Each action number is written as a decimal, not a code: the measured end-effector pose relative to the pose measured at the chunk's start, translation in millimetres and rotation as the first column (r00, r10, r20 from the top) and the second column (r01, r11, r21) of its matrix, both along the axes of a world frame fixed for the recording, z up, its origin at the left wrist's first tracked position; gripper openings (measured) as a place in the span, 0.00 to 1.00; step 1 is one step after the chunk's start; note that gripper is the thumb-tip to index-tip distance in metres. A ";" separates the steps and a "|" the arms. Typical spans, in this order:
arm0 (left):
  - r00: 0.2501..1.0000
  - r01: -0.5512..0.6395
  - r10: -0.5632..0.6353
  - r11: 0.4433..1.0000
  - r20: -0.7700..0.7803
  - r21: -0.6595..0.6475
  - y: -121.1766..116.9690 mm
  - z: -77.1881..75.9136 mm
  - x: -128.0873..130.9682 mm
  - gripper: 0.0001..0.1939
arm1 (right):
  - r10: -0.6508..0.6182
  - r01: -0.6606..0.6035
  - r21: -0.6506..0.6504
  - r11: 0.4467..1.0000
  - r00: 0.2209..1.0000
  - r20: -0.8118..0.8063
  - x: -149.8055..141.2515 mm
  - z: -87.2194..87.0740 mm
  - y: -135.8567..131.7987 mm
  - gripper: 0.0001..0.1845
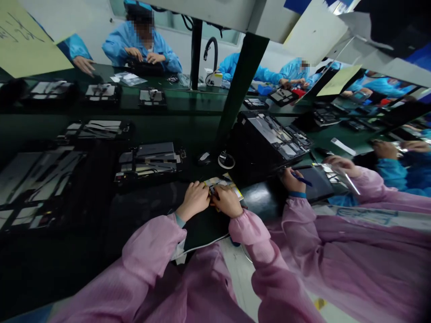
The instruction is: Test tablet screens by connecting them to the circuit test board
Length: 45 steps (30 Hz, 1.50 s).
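Note:
My left hand (195,198) and my right hand (228,202) are close together at the front edge of the dark green bench. The fingers of both are bent and pressed together over a small part that they mostly hide. Beneath and behind them lies a yellow and white sheet (236,190), which touches the fingers. A flat black panel (144,202) lies just left of my left hand. Behind my hands are a white ring-shaped coil (226,160) and a small black object with a white label (204,157).
Opened tablet-like devices (150,163) with visible inner parts lie at left. A black stack (259,148) stands behind right. Beside me a co-worker's hand (293,180) holds a blue pen near a dark tablet (314,181). A green post (240,85) rises ahead; people in blue work opposite.

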<state>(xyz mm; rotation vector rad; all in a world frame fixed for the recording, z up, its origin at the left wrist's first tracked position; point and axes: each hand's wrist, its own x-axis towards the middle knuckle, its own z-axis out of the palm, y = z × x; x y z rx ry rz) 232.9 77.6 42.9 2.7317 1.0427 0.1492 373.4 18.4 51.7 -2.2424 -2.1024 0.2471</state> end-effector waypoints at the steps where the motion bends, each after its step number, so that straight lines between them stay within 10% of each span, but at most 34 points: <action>1: 1.000 0.003 -0.003 1.000 -0.004 -0.005 0.4 -0.5 -0.2 0.12 | -0.005 0.006 -0.015 1.000 1.000 0.015 -1.2 1.2 0.6 0.07; 22: 0.977 -0.028 0.048 0.995 0.209 -0.095 -5.7 14.7 -20.3 0.11 | -0.040 0.040 0.023 0.999 0.999 -0.003 0.2 16.0 5.0 0.11; 26: 0.845 -0.174 0.175 0.983 0.506 -0.050 -26.2 14.3 -100.1 0.18 | 0.006 0.052 0.251 0.967 0.974 -0.225 -4.1 19.5 -7.5 0.11; 32: 0.636 -0.628 0.632 0.757 0.443 -0.178 -62.4 -22.0 -211.7 0.26 | 0.197 -0.134 0.212 0.968 0.929 -0.315 -58.3 3.7 -4.5 0.17; 39: 0.344 -0.688 0.847 0.521 0.405 -0.505 -76.5 -27.6 -223.4 0.26 | 0.143 -0.018 0.284 0.959 0.894 -0.425 -73.1 -8.9 -5.4 0.26; 45: -0.022 -0.357 0.895 0.409 0.445 -0.840 -77.1 -2.8 -240.1 0.28 | 0.274 -0.050 0.391 0.919 0.793 -0.543 -66.0 23.6 -29.4 0.37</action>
